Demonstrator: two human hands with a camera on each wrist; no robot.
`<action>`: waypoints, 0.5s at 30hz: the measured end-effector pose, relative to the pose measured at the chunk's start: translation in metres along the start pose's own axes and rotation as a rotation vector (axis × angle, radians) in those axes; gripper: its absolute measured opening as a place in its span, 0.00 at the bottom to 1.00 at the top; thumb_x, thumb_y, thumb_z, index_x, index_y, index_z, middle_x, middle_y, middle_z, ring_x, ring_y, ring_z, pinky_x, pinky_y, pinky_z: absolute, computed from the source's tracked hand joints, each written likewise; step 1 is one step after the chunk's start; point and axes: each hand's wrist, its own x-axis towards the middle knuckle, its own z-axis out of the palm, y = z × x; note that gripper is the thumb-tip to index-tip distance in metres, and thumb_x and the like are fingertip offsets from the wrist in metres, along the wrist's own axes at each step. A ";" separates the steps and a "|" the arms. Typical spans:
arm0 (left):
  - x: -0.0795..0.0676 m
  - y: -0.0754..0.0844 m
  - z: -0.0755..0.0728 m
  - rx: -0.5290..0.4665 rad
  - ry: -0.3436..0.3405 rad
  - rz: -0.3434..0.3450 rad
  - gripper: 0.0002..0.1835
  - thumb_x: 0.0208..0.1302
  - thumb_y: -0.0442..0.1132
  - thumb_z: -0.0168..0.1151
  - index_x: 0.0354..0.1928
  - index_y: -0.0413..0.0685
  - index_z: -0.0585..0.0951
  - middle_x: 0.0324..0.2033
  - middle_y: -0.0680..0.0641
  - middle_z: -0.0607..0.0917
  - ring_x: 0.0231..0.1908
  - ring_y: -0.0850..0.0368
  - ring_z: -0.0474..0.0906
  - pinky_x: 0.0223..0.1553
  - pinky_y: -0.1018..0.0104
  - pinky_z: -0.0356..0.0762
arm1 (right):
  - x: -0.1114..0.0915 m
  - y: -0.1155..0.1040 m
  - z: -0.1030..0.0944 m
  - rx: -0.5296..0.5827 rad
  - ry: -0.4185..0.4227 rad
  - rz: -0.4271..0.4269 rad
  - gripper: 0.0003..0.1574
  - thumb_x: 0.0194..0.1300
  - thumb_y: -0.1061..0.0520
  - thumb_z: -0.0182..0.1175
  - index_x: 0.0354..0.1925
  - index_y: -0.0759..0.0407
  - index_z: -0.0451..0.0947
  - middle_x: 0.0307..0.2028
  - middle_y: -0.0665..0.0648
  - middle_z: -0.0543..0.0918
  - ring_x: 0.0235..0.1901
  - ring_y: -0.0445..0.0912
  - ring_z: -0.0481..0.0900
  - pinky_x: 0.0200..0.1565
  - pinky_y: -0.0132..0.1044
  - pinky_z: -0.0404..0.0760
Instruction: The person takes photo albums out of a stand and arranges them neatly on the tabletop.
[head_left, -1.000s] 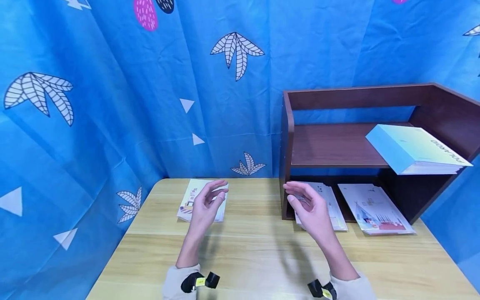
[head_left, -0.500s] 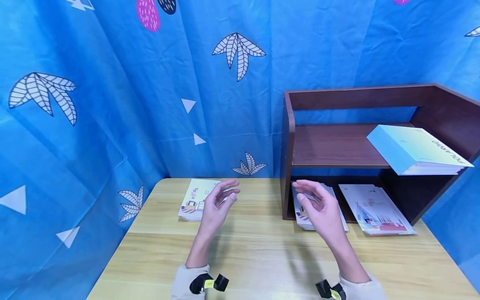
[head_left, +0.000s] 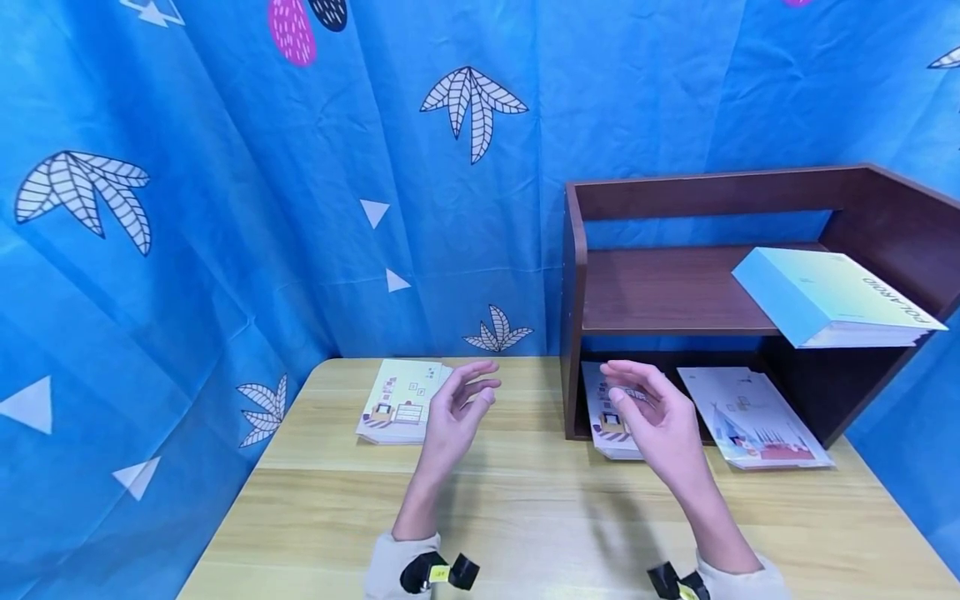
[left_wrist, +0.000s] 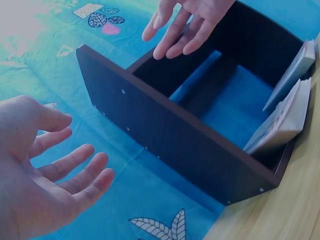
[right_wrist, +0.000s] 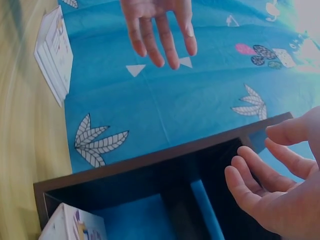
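My left hand [head_left: 453, 417] hovers over the table with relaxed, slightly bent fingers and nothing in it. Just beyond it to the left lies a stack of pale illustrated booklets [head_left: 393, 404], partly covered by the hand in the head view. Also bare, my right hand [head_left: 663, 421] hangs in front of the dark brown shelf [head_left: 575, 308], fingers loosely curved. It overlaps a similar booklet stack [head_left: 609, 425] that pokes out of the lower compartment. In the left wrist view both the left hand [left_wrist: 45, 170] and the right hand [left_wrist: 195, 22] are seen holding nothing.
A second lower-compartment stack with a tent picture [head_left: 753, 421] also juts over the shelf's front. On the upper board, a thick blue-yellow book marked POLAROID [head_left: 840, 292] overhangs the front edge. Blue patterned curtain [head_left: 465, 225] hangs behind the wooden table [head_left: 517, 508].
Both hands have drifted to the right, about the same distance apart. More of the left booklet stack and the shelf's left stack now shows. The booklets and the shelf have stayed put.
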 end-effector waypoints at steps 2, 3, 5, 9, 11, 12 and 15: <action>0.000 0.002 0.004 -0.002 -0.004 0.000 0.19 0.74 0.30 0.60 0.64 0.36 0.75 0.61 0.35 0.79 0.58 0.37 0.79 0.57 0.57 0.82 | -0.001 0.000 -0.003 -0.019 0.000 -0.008 0.20 0.75 0.65 0.59 0.63 0.58 0.77 0.58 0.60 0.83 0.60 0.46 0.78 0.59 0.27 0.77; 0.000 0.002 0.006 -0.004 -0.007 0.001 0.20 0.74 0.30 0.60 0.64 0.35 0.75 0.62 0.34 0.79 0.58 0.37 0.79 0.57 0.57 0.82 | -0.001 0.001 -0.004 -0.025 0.001 -0.009 0.20 0.75 0.65 0.59 0.63 0.58 0.77 0.58 0.60 0.82 0.60 0.45 0.78 0.59 0.26 0.77; 0.000 0.003 0.010 -0.010 -0.009 -0.004 0.20 0.73 0.30 0.60 0.64 0.35 0.75 0.61 0.34 0.79 0.58 0.37 0.79 0.57 0.58 0.82 | -0.002 0.002 -0.007 -0.036 0.002 -0.009 0.21 0.75 0.64 0.59 0.63 0.59 0.77 0.58 0.60 0.82 0.60 0.45 0.78 0.59 0.26 0.76; 0.001 0.005 0.019 -0.017 -0.012 -0.016 0.19 0.74 0.30 0.60 0.64 0.37 0.76 0.61 0.35 0.79 0.57 0.37 0.80 0.57 0.60 0.82 | -0.004 0.002 -0.013 -0.058 0.009 -0.003 0.21 0.75 0.64 0.59 0.63 0.59 0.76 0.59 0.61 0.82 0.60 0.44 0.78 0.59 0.26 0.77; 0.002 0.006 0.024 -0.018 -0.020 -0.016 0.19 0.74 0.31 0.60 0.64 0.38 0.76 0.61 0.36 0.79 0.57 0.35 0.80 0.58 0.59 0.81 | -0.004 0.002 -0.015 -0.082 0.020 -0.005 0.21 0.75 0.63 0.59 0.63 0.58 0.77 0.58 0.61 0.82 0.60 0.43 0.78 0.59 0.25 0.77; 0.002 0.006 0.026 -0.018 -0.024 -0.013 0.19 0.74 0.31 0.59 0.65 0.38 0.76 0.61 0.35 0.79 0.58 0.34 0.80 0.58 0.58 0.81 | -0.005 0.002 -0.017 -0.089 0.024 -0.006 0.21 0.75 0.63 0.59 0.63 0.57 0.77 0.58 0.61 0.82 0.60 0.43 0.79 0.58 0.25 0.77; 0.003 0.006 0.032 -0.022 -0.035 -0.001 0.19 0.74 0.32 0.60 0.65 0.38 0.75 0.61 0.35 0.79 0.58 0.33 0.79 0.58 0.57 0.81 | -0.006 0.001 -0.020 -0.096 0.031 -0.008 0.21 0.75 0.64 0.59 0.64 0.56 0.77 0.59 0.61 0.82 0.59 0.43 0.79 0.58 0.25 0.77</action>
